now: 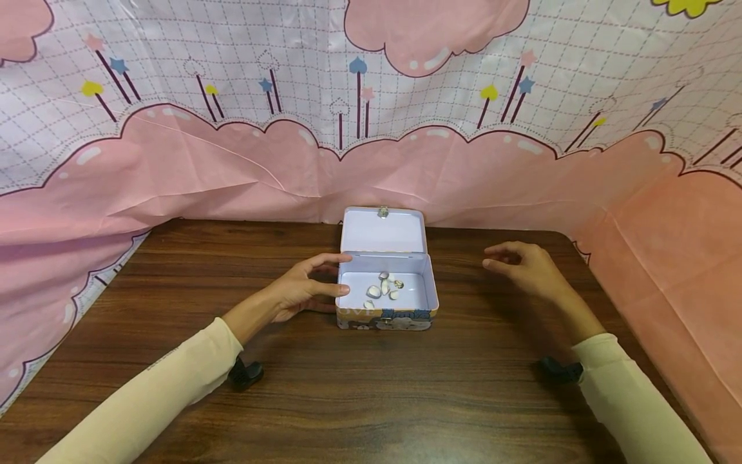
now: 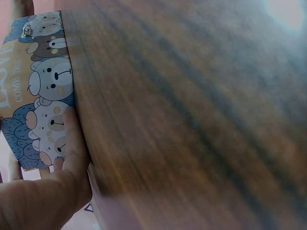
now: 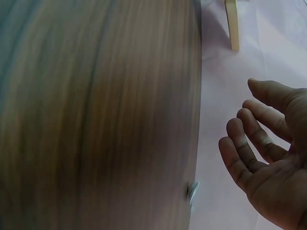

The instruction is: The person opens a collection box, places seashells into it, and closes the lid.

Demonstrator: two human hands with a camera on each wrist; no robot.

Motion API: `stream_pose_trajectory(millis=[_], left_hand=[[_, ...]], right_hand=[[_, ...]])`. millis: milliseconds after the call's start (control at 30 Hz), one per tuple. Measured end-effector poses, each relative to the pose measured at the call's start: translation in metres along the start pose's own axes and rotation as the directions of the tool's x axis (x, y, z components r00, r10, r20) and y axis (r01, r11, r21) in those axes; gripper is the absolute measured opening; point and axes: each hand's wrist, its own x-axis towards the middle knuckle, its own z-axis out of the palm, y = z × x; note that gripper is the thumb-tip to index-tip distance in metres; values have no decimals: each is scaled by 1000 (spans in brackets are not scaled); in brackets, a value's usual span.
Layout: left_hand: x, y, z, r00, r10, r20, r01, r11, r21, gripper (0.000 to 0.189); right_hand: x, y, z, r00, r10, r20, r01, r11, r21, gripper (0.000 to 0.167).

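Note:
A hinged tin box (image 1: 400, 320) stands open on the table, its lid (image 1: 382, 232) tipped back and its pale inside showing. Several small seashells (image 1: 373, 292) lie scattered on its floor. My left hand (image 1: 301, 283) holds the box's left end, thumb at the rim and index finger by the back corner. In the left wrist view, one finger lies along the printed front (image 2: 50, 79), which bears cartoon bears; the other fingers are partly hidden behind the box. Off to the right of the box, my right hand (image 1: 524, 264) hovers above the table with relaxed fingers, holding nothing.
A dark brown wooden table (image 1: 406, 393) lies beneath both hands. Pink and white patterned cloth (image 1: 232, 167) hangs behind it and along the sides. In the right wrist view, a small blurred object (image 3: 192, 191) shows by the table edge; its kind cannot be made out.

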Motion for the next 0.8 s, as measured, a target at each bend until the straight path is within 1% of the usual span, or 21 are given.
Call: stream_pose_trajectory(millis=[233, 333, 467, 567, 800], left_hand=[[0, 0, -1, 1000, 2, -4, -2, 1000, -2, 78], [0, 0, -1, 1000, -1, -7, 1, 1000, -3, 77], [0, 0, 0, 1000, 1, -3, -1, 1000, -2, 76], [0, 0, -1, 1000, 1, -1, -1, 1000, -2, 76], [-1, 0, -1, 1000, -2, -1, 2, 1000, 0, 76]], right_hand=[[2, 23, -8, 999, 39, -1, -39, 999, 5, 49], [3, 31, -10, 998, 56, 4, -56, 998, 24, 50], [5, 44, -14, 997, 76, 30, -78, 996, 50, 55], [8, 53, -16, 996, 83, 45, -85, 995, 50, 57], [13, 73, -19, 993, 112, 32, -113, 993, 39, 60]])
